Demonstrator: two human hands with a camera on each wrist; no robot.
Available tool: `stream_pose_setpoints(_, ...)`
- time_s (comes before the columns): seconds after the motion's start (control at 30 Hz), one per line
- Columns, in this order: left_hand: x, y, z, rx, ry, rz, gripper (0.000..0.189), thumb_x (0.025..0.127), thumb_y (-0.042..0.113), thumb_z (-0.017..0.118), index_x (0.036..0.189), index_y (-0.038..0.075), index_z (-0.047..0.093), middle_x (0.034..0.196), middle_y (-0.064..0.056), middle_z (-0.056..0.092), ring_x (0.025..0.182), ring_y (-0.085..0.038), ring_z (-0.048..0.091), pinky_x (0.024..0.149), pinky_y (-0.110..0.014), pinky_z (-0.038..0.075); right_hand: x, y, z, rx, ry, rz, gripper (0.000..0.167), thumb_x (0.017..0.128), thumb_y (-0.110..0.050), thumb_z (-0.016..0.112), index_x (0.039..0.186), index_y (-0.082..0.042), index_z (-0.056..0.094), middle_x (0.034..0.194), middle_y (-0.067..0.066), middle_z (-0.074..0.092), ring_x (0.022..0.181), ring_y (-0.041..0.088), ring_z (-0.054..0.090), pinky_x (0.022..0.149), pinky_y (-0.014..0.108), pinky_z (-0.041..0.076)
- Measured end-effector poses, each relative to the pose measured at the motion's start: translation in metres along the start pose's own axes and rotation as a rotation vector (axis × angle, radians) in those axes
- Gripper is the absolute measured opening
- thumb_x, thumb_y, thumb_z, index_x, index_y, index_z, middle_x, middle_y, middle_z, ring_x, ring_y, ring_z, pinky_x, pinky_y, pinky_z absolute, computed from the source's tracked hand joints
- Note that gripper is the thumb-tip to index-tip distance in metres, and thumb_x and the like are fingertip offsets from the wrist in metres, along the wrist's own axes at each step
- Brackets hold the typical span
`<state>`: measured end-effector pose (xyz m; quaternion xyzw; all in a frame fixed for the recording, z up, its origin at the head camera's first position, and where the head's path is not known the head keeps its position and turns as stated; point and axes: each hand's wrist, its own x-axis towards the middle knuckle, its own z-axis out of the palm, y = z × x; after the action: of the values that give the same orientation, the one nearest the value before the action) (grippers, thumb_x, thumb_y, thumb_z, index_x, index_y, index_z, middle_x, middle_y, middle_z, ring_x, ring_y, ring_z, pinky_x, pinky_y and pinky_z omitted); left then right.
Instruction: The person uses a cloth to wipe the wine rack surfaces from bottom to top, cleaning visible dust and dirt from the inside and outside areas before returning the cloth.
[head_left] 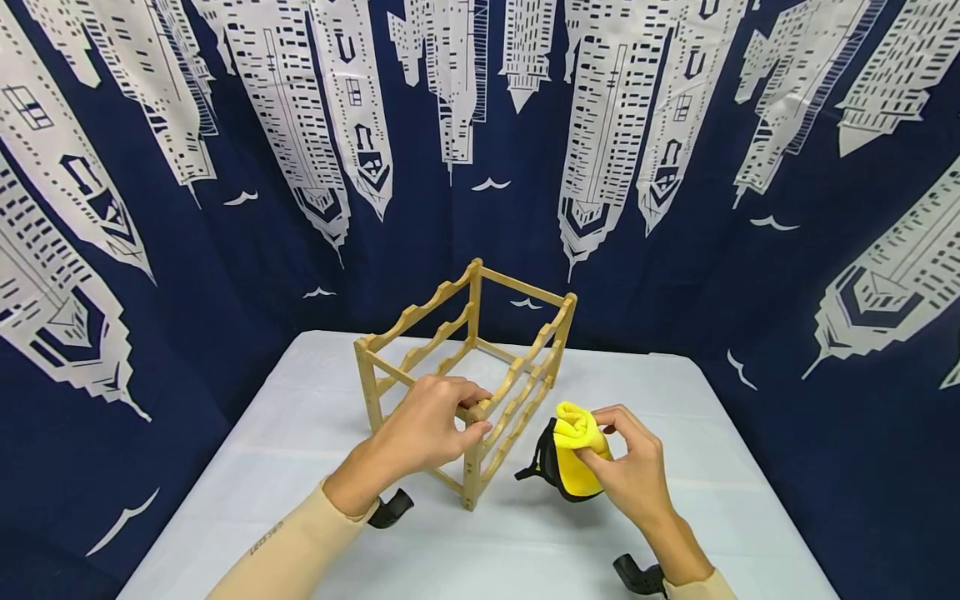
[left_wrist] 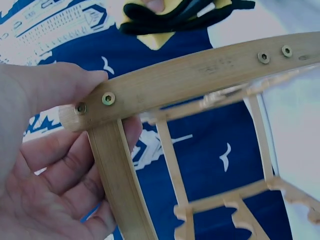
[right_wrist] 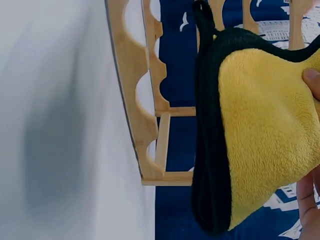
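Note:
A light wooden wine rack [head_left: 471, 471] with scalloped rails stands upright on the table. At its near top corner my left hand [head_left: 420, 421] grips the frame. In the left wrist view the thumb lies on the post [left_wrist: 180, 75], which has metal bolts, and the fingers reach behind it. To the right of the rack, my right hand [head_left: 633, 471] pinches a yellow cloth [head_left: 579, 475] with black edging, bunched at the top and hanging above the table. The right wrist view shows the plush cloth [right_wrist: 270, 120] with a black loop, partly covering the rack behind.
A white-covered table [head_left: 292, 442] lies beneath everything. Behind and on both sides hangs a dark blue curtain [head_left: 247, 267] printed with white buildings and birds. Black curved pieces [head_left: 392, 508] show by both wrists.

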<state>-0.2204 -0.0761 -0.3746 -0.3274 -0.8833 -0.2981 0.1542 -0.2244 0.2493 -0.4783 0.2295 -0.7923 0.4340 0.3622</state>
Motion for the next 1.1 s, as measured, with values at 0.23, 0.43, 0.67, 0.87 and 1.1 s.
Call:
stream_pose_setpoints(0.23, -0.011, -0.013, -0.013, 0.029, -0.002, 0.049, 0.029, 0.098, 0.009, 0.094, 0.125, 0.003, 0.087, 0.103, 0.0, 0.087, 0.089, -0.01, 0.078, 0.081, -0.023, 0.063, -0.005, 0.015, 0.003, -0.015, 0.018, -0.016, 0.051, 0.066, 0.023, 0.1, 0.104, -0.007, 0.082, 0.104, 0.011, 0.081, 0.101, 0.004, 0.067, 0.098, 0.007, 0.051)
stream_pose_setpoints(0.43, -0.018, -0.025, -0.016, 0.091, 0.061, 0.057, 0.028, 0.1, 0.004, 0.09, 0.127, 0.007, 0.087, 0.102, 0.005, 0.084, 0.093, -0.011, 0.075, 0.102, -0.048, 0.065, -0.004, 0.016, 0.001, 0.008, 0.009, 0.015, 0.054, 0.068, 0.023, 0.099, 0.11, -0.008, 0.085, 0.111, 0.01, 0.082, 0.113, -0.004, 0.069, 0.11, 0.003, 0.051)
stream_pose_setpoints(0.67, -0.023, -0.043, -0.017, 0.112, 0.138, 0.117, 0.03, 0.098, -0.001, 0.088, 0.126, 0.01, 0.087, 0.126, -0.004, 0.088, 0.125, -0.028, 0.08, 0.113, -0.056, 0.065, -0.009, 0.024, 0.006, 0.039, -0.01, 0.035, 0.056, 0.073, 0.023, 0.097, 0.12, -0.006, 0.085, 0.118, 0.013, 0.078, 0.115, -0.004, 0.067, 0.104, 0.003, 0.053)
stream_pose_setpoints(0.87, -0.023, -0.057, -0.015, 0.094, 0.18, 0.137, 0.031, 0.097, -0.004, 0.087, 0.125, 0.01, 0.086, 0.12, -0.002, 0.087, 0.123, -0.027, 0.079, 0.11, -0.054, 0.065, -0.009, 0.025, 0.014, 0.045, -0.048, -0.005, 0.05, 0.081, 0.021, 0.094, 0.123, -0.006, 0.084, 0.122, 0.015, 0.079, 0.117, -0.002, 0.068, 0.105, 0.005, 0.054)
stream_pose_setpoints(1.1, -0.018, -0.068, -0.01, 0.1, 0.235, 0.187, 0.03, 0.097, -0.006, 0.086, 0.122, 0.01, 0.085, 0.113, -0.002, 0.086, 0.111, -0.026, 0.078, 0.098, -0.048, 0.066, -0.012, 0.025, 0.027, 0.114, -0.153, -0.056, 0.055, 0.086, 0.027, 0.082, 0.13, -0.006, 0.081, 0.126, 0.017, 0.083, 0.125, -0.002, 0.072, 0.11, 0.008, 0.057)
